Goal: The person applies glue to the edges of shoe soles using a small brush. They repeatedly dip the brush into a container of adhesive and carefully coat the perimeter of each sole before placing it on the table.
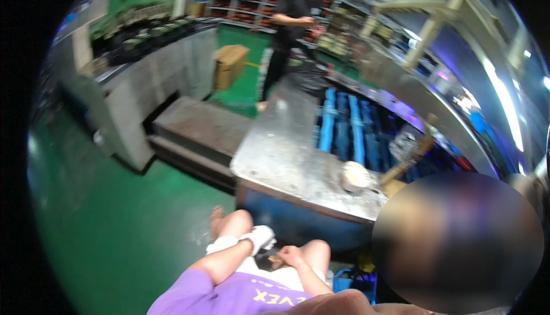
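Observation:
My left hand (261, 238) appears to be in a white glove and is just above my lap, beside my left knee. Blur hides how its fingers lie. Close by on the right, my bare right hand (291, 256) is over my thigh with its fingers curled in. Whatever those fingers may hold is too small to make out. Between the two hands is a dark patch with a small brownish bit (275, 259), of unclear kind. Both hands are apart from the metal worktable (275, 160) in front of my knees.
A round pale-topped container (355, 176) stands on the table near blue strips (355, 123). A person in dark clothes (292, 28) stands beyond. Left are a low metal step (200, 123), a grey machine (154, 86) and a cardboard box (230, 66). A blurred oval covers the right.

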The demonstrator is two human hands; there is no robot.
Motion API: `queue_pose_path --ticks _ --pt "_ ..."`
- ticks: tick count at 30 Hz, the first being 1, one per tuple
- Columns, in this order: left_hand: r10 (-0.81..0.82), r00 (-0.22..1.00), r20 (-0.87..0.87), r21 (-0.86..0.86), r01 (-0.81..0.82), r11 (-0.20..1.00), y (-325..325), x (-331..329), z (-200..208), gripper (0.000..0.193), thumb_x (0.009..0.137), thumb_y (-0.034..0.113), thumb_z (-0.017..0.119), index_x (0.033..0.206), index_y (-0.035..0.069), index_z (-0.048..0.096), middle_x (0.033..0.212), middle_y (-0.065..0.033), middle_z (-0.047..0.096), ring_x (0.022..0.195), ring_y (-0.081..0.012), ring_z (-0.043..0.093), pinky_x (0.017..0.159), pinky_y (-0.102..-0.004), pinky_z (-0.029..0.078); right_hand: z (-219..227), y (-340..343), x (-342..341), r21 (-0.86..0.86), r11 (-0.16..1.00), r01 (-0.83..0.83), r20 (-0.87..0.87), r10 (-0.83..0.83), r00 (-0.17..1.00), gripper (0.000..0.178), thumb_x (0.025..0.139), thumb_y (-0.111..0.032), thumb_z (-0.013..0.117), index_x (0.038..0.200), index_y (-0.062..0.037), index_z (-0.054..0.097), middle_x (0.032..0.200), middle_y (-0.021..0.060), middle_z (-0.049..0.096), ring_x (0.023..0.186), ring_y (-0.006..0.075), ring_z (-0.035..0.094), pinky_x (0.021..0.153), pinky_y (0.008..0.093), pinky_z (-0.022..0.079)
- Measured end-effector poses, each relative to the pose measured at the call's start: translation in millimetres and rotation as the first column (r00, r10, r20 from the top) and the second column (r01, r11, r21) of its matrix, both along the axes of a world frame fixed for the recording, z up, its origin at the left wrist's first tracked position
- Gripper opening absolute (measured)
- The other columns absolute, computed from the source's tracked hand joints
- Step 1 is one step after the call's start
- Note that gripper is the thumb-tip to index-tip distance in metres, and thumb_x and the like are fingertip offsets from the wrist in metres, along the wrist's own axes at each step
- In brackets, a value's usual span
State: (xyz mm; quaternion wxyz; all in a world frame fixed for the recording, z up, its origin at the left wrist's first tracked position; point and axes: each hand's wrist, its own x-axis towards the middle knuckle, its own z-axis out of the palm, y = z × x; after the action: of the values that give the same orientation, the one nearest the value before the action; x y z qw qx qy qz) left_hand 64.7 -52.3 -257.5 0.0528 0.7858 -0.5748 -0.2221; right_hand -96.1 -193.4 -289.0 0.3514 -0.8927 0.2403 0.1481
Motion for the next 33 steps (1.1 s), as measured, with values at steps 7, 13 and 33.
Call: queue_pose_path --ticks 7,13,33 --pt "0.049 0.997 0.064 0.053 -0.053 0.997 17 10 -23 0.026 0.087 0.041 0.067 0.091 0.017 0.077 0.082 -0.0078 0.074 0.077 -0.0251 0.073 0.065 -0.0395 0.057 19 23 10 0.064 0.998 -0.007 0.112 0.000 0.994 0.027 0.081 -0.030 0.076 0.077 -0.0044 0.071 0.070 0.0101 0.069 0.065 0.0202 0.065 0.064 0.0359 0.052" --pt "0.210 0.946 -0.246 0.006 -0.215 0.977 25 1 -10 0.024 0.087 0.039 0.068 0.087 0.016 0.076 0.077 -0.0065 0.071 0.072 -0.0213 0.072 0.060 -0.0363 0.054 23 23 3 0.072 0.997 0.005 0.083 -0.011 0.997 0.026 0.081 -0.030 0.076 0.077 -0.0040 0.071 0.070 0.0106 0.069 0.066 0.0198 0.065 0.065 0.0354 0.052" --pt "-0.016 0.987 0.161 -0.010 0.018 1.000 24 12 -40 0.026 0.088 0.041 0.062 0.082 0.019 0.075 0.069 -0.0068 0.068 0.062 -0.0213 0.070 0.052 -0.0414 0.052 39 31 12 0.058 0.998 -0.021 0.106 0.015 0.994 0.026 0.081 -0.029 0.075 0.078 -0.0041 0.070 0.069 0.0103 0.068 0.065 0.0195 0.065 0.066 0.0357 0.052"
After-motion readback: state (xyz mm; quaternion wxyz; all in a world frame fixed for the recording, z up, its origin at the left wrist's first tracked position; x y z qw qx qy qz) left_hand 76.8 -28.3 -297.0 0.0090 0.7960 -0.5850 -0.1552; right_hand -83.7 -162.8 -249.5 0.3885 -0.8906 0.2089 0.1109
